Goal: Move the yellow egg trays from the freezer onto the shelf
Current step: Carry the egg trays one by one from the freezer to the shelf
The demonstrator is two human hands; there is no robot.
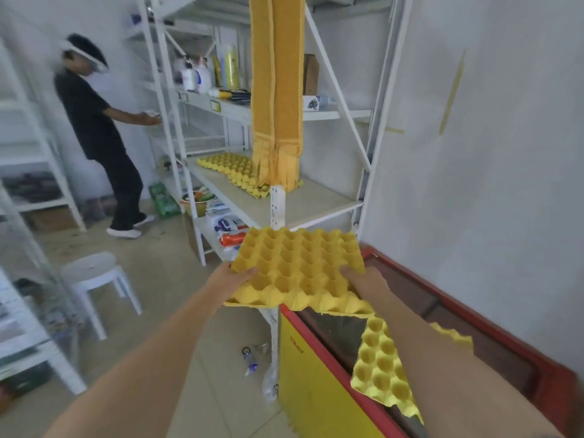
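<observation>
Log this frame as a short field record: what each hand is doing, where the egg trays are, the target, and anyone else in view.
left hand: left hand grips the near left edge of the held egg tray
right hand: right hand grips the same tray's near right edge
held tray: carried flat, between freezer and shelf
trays on shelf: trays lying flat on the shelf
trays on freezer: at least one tray on the freezer
hanging item: yellow fringed cloth in front of the shelf
bystander: person at the left rack, blurred
</observation>
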